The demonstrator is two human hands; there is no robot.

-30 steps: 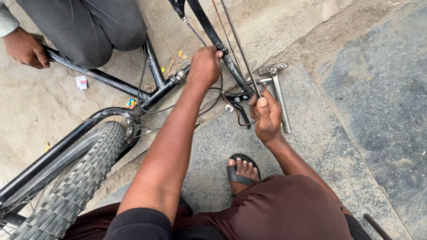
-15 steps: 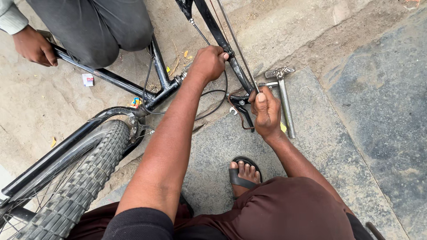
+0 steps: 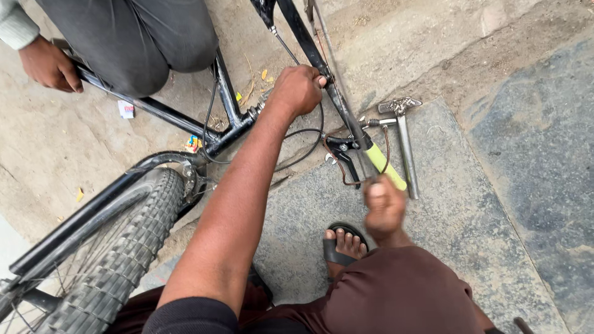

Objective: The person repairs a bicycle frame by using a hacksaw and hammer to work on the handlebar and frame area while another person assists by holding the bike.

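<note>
Frame (image 3: pixel 154 110) black, tyre (image 3: pixel 117 260) black knobby tread, grip (image 3: pixel 385 167) lime green, hammer (image 3: pixel 405 145) grey metal, sandal (image 3: pixel 337 250) black, floor (image 3: pixel 532 161) grey.

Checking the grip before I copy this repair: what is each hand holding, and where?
Left hand grips the black bicycle handlebar mid-bar. Right hand, blurred, holds the yellow-green handlebar grip by its end.

Both forearms are bare, the left hand (image 3: pixel 298 90) and the right hand (image 3: pixel 383 207) without gloves or rings. A dark sleeve (image 3: pixel 185 312) ends above the left elbow. Maroon cloth (image 3: pixel 402 297) covers the lap, and a bare foot sits in a black sandal (image 3: pixel 339 247).
</note>
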